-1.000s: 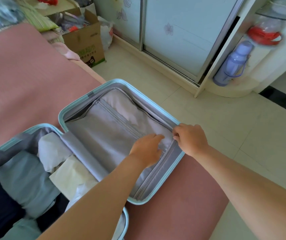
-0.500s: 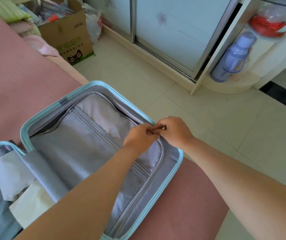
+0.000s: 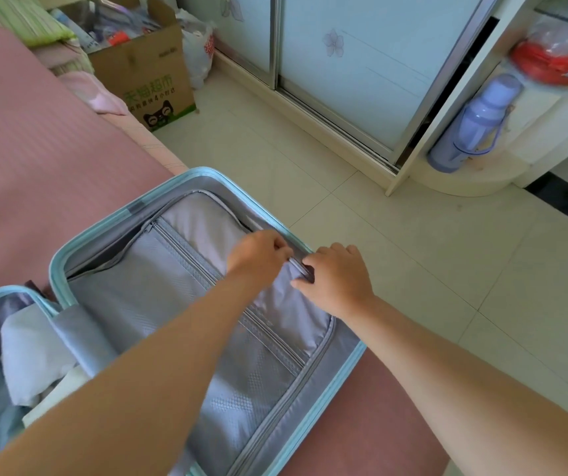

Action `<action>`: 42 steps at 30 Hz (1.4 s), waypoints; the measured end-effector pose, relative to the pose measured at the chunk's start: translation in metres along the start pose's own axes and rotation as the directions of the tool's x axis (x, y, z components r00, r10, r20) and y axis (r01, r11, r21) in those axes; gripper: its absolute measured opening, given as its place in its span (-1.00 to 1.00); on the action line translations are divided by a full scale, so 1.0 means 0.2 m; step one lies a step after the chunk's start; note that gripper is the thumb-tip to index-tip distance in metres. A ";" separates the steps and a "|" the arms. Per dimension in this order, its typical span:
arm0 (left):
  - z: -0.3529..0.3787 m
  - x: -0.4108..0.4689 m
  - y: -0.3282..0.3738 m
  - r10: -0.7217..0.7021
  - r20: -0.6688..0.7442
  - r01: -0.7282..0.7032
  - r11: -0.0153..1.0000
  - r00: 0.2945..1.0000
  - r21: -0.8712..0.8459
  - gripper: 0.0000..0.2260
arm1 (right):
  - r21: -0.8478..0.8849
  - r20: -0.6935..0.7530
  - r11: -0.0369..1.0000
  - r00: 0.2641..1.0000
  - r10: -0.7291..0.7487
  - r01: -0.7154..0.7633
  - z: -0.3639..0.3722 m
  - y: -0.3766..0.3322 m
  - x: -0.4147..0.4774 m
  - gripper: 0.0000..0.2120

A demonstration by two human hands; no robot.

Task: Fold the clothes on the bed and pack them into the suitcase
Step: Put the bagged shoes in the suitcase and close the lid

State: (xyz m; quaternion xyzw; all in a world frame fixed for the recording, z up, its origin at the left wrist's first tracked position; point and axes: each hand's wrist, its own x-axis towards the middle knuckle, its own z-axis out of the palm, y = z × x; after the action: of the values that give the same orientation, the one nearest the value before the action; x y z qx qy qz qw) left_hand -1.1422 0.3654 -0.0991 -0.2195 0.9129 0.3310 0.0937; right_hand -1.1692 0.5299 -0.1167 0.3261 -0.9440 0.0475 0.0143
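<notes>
Seemingly packed clothes (image 3: 31,352): lying folded in the left half of the suitcase (image 3: 172,182), atop the bed (image 3: 35,166).
Left hand (image 3: 258,255): pinching the divider zipper (image 3: 298,266).
Right hand (image 3: 335,280): gripping divider fabric (image 3: 158,304) alongside.
Remaining: likely finishing zipping, shutting the case.

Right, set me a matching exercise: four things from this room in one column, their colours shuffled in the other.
Things:
1. suitcase rim
2. cardboard box
3. flask
4. bed cover

Colours:
a. pink
b. light blue
c. lilac
d. brown

Pairs: 1-b, 2-d, 3-c, 4-a.
</notes>
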 end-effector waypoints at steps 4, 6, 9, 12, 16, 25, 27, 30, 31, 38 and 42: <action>-0.20 0.13 -0.09 -0.035 -0.064 0.034 0.999 0.997 -0.018 -0.85 | -0.051 -0.137 0.998 0.990 0.021 -0.028 0.04 -0.09 0.10 -0.82; -0.25 0.19 -0.11 -0.037 -0.054 0.035 0.999 0.998 -0.024 -0.85 | -0.043 -0.158 0.998 0.986 0.042 -0.050 0.04 -0.17 0.20 -0.84; -0.31 0.27 -0.14 -0.038 -0.069 0.036 0.999 0.997 -0.033 -0.89 | -0.012 -0.138 0.999 0.990 0.034 -0.036 0.05 -0.31 0.38 -0.82; -0.39 0.35 -0.21 -0.094 -0.118 0.089 0.995 0.989 -0.050 -0.89 | -0.016 -0.032 0.997 0.997 0.076 -0.076 0.05 -0.38 0.51 -0.90; -0.50 0.45 -0.33 -0.168 -0.202 0.170 0.985 0.965 -0.007 -0.85 | -0.064 0.000 0.987 0.989 0.148 -0.148 0.07 -0.41 0.56 -0.83; -0.68 0.54 -0.49 -0.207 -0.322 0.271 0.948 0.924 0.167 -0.80 | -0.071 -0.187 0.990 0.974 -0.131 0.120 0.21 -0.69 0.90 -0.64; -0.71 0.50 -0.52 -0.181 -0.310 0.267 0.927 0.933 0.264 -0.82 | -0.103 -0.186 0.973 0.957 -0.221 0.205 0.22 -0.75 0.94 -0.63; -0.74 0.43 -0.57 -0.214 -0.282 0.293 0.915 0.935 0.276 -0.90 | -0.120 -0.160 0.977 0.967 -0.197 0.179 0.20 -0.82 0.96 -0.69; -0.75 0.41 -0.60 -0.237 -0.267 0.307 0.915 0.934 0.261 -0.94 | -0.139 -0.109 0.978 0.979 -0.172 0.156 0.19 -0.84 0.97 -0.74; -0.87 0.16 -0.79 -0.311 -0.223 0.368 0.880 0.924 0.300 -0.93 | 0.038 -0.106 0.935 0.932 -0.348 0.353 0.17 -1.03 0.94 -0.70; -0.93 0.02 -0.90 -0.358 -0.232 0.419 0.852 0.904 0.316 -0.92 | 0.149 -0.190 0.829 0.838 -0.512 0.540 0.26 -1.20 0.79 -0.74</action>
State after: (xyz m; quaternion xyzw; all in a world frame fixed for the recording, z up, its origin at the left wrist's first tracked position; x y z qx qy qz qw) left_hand -1.0661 0.1199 -0.0597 -0.4057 0.8987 0.1139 0.1213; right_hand -1.1451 0.2407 -0.1404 0.5692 -0.8046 0.1576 0.0616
